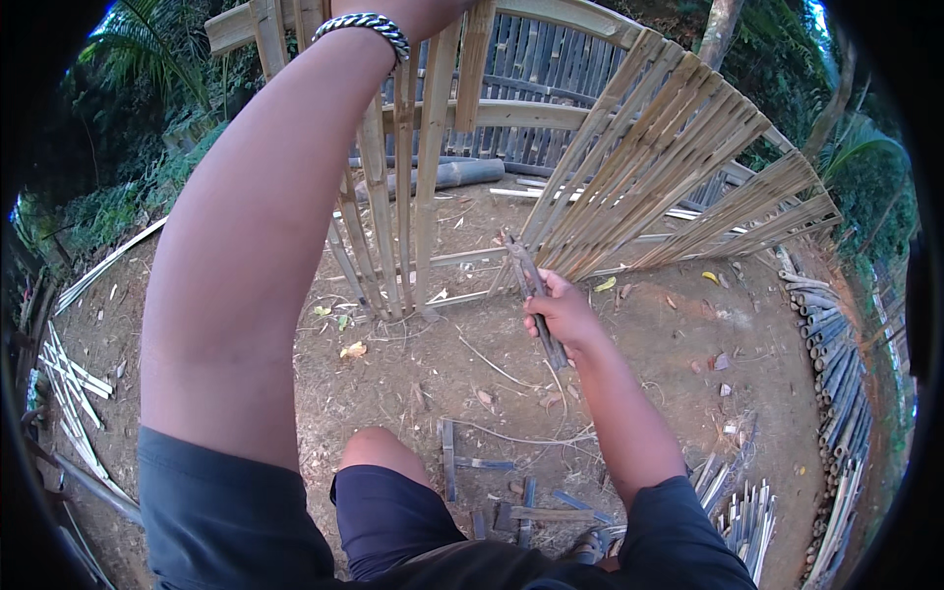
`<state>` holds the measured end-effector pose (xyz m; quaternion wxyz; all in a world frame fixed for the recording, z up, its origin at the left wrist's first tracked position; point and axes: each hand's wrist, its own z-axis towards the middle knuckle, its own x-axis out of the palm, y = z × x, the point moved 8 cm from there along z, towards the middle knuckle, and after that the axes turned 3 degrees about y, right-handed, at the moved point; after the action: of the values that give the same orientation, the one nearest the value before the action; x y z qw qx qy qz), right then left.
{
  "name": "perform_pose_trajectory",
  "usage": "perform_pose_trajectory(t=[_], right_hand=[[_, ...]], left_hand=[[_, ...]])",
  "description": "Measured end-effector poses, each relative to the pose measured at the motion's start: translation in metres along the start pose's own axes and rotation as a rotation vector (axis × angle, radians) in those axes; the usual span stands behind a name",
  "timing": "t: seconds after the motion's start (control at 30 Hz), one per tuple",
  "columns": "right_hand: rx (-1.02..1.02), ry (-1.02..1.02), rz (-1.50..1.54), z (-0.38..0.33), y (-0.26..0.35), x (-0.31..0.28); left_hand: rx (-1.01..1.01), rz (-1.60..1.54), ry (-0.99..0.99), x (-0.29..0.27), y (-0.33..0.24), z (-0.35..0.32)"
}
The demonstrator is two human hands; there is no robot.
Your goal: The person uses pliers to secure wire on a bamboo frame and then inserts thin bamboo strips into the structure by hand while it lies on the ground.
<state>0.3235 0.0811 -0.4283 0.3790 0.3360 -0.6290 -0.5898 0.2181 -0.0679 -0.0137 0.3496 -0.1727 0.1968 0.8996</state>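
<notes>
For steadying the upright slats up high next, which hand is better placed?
Probably the left hand: it is raised high by the slats, though partly out of frame. The right hand is lower, gripping a dark stick-like object.

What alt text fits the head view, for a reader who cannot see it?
The person's right grip holds what looks like a dark wooden stick before a slatted bamboo panel. The left grip, mostly cropped at the top edge, is raised near the panel; bamboo poles lie stacked at right.
</notes>
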Motion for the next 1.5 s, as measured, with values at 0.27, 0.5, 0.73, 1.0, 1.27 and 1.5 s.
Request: perform_pose_trajectory(t=[0.27, 0.5, 0.73, 1.0, 1.27, 1.5], right_hand=[[0.054, -0.064, 0.31, -0.047, 0.029, 0.017], [0.031, -0.024, -0.046, -0.054, 0.128, 0.018], [0.117, 0.046, -0.551, -0.041, 0.23, 0.028], [0.118, 0.024, -0.671, -0.032, 0.244, 0.032], [0.127, 0.0, -0.723, -0.034, 0.256, 0.034], [0.166, -0.056, -0.786, -0.028, 0.257, 0.04]], left_hand=[[0.012, -0.075, 0.05, 0.008, 0.0, -0.004], [0.037, -0.09, 0.046, 0.007, 0.008, -0.005], [0.065, -0.13, 0.004, 0.005, 0.007, -0.005], [0.063, -0.163, -0.002, 0.006, 0.008, -0.007], [0.078, -0.161, -0.023, 0.004, 0.007, -0.008], [0.078, -0.172, -0.001, 0.003, 0.008, -0.009]])
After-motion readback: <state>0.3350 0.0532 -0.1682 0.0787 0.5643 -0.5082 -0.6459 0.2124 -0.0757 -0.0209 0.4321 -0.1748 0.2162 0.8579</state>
